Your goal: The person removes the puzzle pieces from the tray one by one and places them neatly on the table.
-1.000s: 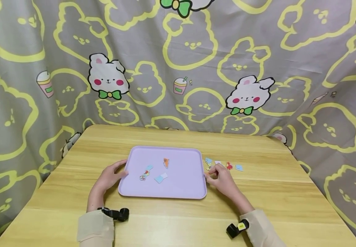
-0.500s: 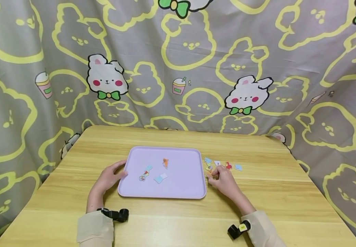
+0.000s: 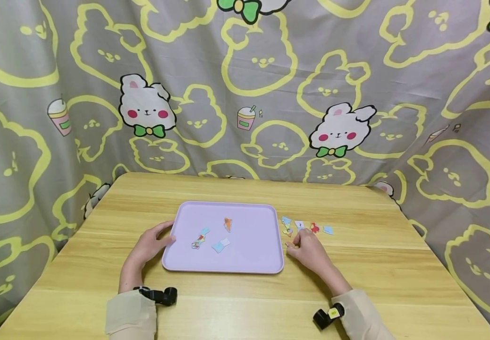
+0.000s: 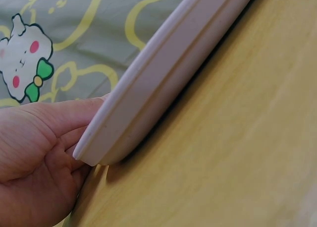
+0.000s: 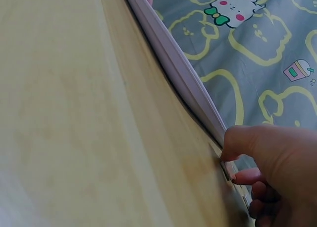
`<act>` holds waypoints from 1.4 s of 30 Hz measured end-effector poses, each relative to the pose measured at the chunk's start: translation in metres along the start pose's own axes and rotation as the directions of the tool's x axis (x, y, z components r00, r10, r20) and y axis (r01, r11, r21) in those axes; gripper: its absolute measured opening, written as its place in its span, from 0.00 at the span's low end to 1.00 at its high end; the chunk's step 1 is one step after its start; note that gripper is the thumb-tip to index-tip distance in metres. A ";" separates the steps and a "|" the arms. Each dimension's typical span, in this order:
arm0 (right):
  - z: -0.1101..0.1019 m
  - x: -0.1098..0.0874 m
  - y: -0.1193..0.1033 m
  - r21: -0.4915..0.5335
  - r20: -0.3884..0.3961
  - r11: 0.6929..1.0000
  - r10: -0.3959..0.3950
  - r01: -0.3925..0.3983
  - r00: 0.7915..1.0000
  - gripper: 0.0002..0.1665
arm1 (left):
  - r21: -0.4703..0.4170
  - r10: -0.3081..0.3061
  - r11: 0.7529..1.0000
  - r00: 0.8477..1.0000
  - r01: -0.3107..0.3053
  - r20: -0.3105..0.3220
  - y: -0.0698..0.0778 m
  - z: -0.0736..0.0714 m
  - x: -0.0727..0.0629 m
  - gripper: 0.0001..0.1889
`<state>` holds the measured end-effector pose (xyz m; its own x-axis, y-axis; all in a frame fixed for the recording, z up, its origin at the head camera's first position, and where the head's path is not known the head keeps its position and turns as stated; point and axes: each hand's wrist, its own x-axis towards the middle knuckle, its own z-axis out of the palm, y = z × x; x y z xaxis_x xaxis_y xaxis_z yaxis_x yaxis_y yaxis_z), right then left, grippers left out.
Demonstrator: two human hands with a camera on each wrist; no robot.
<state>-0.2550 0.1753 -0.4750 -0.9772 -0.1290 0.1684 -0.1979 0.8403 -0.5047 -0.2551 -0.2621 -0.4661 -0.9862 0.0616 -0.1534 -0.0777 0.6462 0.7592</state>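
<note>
My left hand point(image 3: 151, 244) grips the left rim of a lilac tray point(image 3: 249, 262), the thumb over the rim in the left wrist view. On the tray lie a blue, red and yellow strip of joined puzzle pieces point(image 3: 200, 238), an orange puzzle piece point(image 3: 227, 224) and a blue-and-white pair point(image 3: 221, 245). Just outside the tray's right rim, close over the table, my right hand point(image 3: 308, 248) pinches a small thin puzzle piece point(image 5: 227, 171) between thumb and finger. The fingers hide most of its face.
Several loose puzzle pieces lie beyond my right hand: a light-blue one point(image 3: 286, 220), a yellowish one point(image 3: 287, 230), a white one point(image 3: 299, 225), a red one point(image 3: 315, 227) and a blue one point(image 3: 327, 230). A patterned curtain point(image 3: 211, 156) hangs behind the wooden table point(image 3: 228, 302).
My right hand's fingertips have drawn slightly rightward, away from the tray's rim, and the pinched puzzle piece now shows at their tips. The left hand keeps its grip on the tray.
</note>
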 end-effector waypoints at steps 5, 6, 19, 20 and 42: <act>0.000 0.001 0.000 -0.005 0.015 1.000 0.013 -0.013 1.000 0.13 | -0.001 0.000 1.000 1.000 0.000 0.002 0.001 0.000 0.000 0.31; 0.000 0.001 0.000 -0.003 0.016 1.000 0.013 -0.013 1.000 0.13 | -0.002 -0.001 1.000 1.000 0.001 0.002 0.001 0.000 0.000 0.31; -0.003 0.001 -0.006 0.134 -0.076 0.991 -0.008 0.018 0.997 0.12 | 0.012 0.019 1.000 1.000 -0.018 -0.007 0.001 0.000 -0.002 0.30; -0.003 0.001 -0.006 0.152 -0.094 0.988 -0.019 0.034 0.995 0.11 | 0.013 0.020 1.000 1.000 -0.020 -0.007 0.001 0.000 -0.002 0.30; 0.033 0.017 -0.048 0.178 -0.129 0.954 -0.219 0.240 0.967 0.19 | -0.029 0.011 1.000 1.000 -0.011 -0.011 0.001 0.000 -0.003 0.30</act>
<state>-0.2647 0.1155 -0.4759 -0.8919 -0.2412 0.3825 -0.4371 0.6769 -0.5923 -0.2525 -0.2616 -0.4651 -0.9885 0.0605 -0.1384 -0.0709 0.6228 0.7792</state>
